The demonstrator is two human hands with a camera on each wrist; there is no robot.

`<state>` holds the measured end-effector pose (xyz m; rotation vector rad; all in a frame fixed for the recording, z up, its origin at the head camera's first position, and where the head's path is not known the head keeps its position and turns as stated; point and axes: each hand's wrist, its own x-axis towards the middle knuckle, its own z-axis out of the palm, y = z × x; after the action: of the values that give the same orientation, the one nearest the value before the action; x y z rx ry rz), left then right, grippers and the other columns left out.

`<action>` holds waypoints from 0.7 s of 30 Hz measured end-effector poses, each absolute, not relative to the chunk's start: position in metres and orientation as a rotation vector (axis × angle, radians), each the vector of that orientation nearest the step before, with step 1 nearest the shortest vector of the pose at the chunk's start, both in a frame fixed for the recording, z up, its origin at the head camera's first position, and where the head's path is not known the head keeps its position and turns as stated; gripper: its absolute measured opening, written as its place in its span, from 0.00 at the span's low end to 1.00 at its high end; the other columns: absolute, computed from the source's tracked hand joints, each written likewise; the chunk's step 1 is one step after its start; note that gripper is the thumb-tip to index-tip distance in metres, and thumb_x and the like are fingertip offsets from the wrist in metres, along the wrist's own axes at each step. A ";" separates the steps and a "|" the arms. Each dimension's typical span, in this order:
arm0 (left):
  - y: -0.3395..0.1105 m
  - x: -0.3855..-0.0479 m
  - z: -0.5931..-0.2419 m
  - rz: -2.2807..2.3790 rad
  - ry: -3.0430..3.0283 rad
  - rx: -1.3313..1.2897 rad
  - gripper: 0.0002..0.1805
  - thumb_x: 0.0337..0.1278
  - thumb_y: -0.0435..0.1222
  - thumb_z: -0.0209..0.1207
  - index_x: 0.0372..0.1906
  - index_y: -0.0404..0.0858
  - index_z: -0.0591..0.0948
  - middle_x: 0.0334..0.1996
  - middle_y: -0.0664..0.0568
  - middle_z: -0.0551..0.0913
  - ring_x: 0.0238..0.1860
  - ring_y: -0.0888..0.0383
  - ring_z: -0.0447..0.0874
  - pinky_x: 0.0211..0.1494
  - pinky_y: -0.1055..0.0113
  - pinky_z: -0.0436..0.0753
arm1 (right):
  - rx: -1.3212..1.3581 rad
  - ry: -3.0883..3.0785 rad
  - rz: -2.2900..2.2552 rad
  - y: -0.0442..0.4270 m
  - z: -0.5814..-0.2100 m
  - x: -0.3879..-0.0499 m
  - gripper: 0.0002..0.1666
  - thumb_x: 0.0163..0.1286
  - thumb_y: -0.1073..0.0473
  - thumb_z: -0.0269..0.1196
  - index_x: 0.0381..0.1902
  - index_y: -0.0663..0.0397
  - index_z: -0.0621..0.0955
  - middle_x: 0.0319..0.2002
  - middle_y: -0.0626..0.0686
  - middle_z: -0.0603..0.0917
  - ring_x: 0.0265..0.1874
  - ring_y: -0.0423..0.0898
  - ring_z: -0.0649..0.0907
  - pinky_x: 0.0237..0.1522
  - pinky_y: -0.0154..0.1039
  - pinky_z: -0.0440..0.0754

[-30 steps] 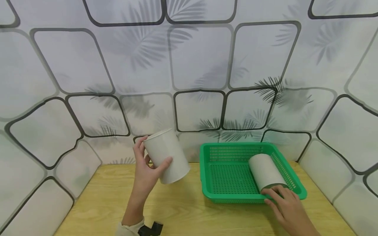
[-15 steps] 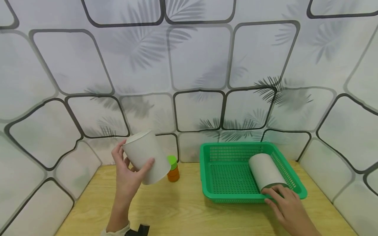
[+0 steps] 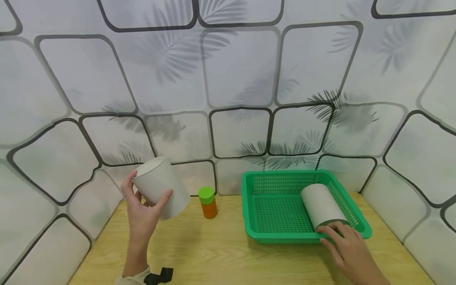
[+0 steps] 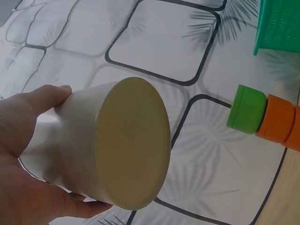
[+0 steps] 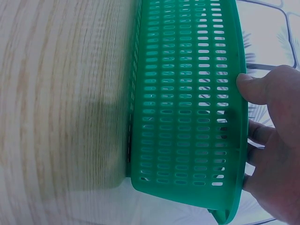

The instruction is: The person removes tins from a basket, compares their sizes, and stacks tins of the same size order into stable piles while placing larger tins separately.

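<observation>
My left hand [image 3: 144,211] grips a plain white cylindrical container [image 3: 162,188], held tilted above the table. The thumb lies along its near side and the fingers reach around the far side. In the left wrist view, one round end of this container [image 4: 133,145] shows a yellowish tone; whether it is closed or hollow I cannot tell. My right hand [image 3: 347,245] pinches the front rim of a green plastic basket [image 3: 285,236], thumb outside and fingers inside. A second white cylinder [image 3: 322,206] lies on its side in the basket's right part, close to those fingertips.
An orange bottle with a green cap [image 3: 208,202] stands upright on the wooden table [image 3: 213,253], between the held container and the basket. Patterned cloth walls [image 3: 238,130] enclose the table at the back and on both sides.
The left hand has moved left with the white container, bringing the orange bottle behind it into view. My right hand has kept its hold on the basket rim.
</observation>
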<state>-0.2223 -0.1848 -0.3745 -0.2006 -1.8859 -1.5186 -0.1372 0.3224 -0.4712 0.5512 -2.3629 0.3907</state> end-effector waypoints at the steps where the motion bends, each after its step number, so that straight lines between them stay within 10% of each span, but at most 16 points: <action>1: -0.186 -0.224 -0.377 -1.518 -1.887 -0.199 0.56 0.49 0.24 0.74 0.79 0.46 0.55 0.69 0.59 0.63 0.55 0.51 0.75 0.42 0.77 0.82 | 0.550 -2.363 0.390 0.322 -0.471 -0.137 0.20 0.57 0.60 0.76 0.48 0.41 0.86 0.41 0.43 0.80 0.39 0.50 0.80 0.40 0.62 0.77; 12: -0.192 -0.252 -0.415 -1.468 -1.914 -0.159 0.53 0.49 0.28 0.76 0.78 0.43 0.58 0.68 0.47 0.66 0.57 0.39 0.75 0.45 0.35 0.80 | 0.548 -2.369 0.390 0.321 -0.468 -0.136 0.20 0.58 0.60 0.76 0.48 0.41 0.86 0.41 0.43 0.80 0.39 0.49 0.80 0.39 0.62 0.77; 21: -0.190 -0.265 -0.441 -1.399 -1.953 -0.095 0.52 0.47 0.29 0.77 0.76 0.40 0.59 0.67 0.36 0.64 0.57 0.37 0.71 0.45 0.30 0.79 | 0.542 -2.382 0.387 0.322 -0.469 -0.135 0.18 0.60 0.59 0.75 0.49 0.43 0.86 0.41 0.45 0.81 0.39 0.52 0.81 0.40 0.61 0.77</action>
<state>-0.2654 -0.1903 -0.4414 -0.0955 -1.9530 -1.3995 -0.1353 0.3215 -0.4687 0.5420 -2.3820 0.3870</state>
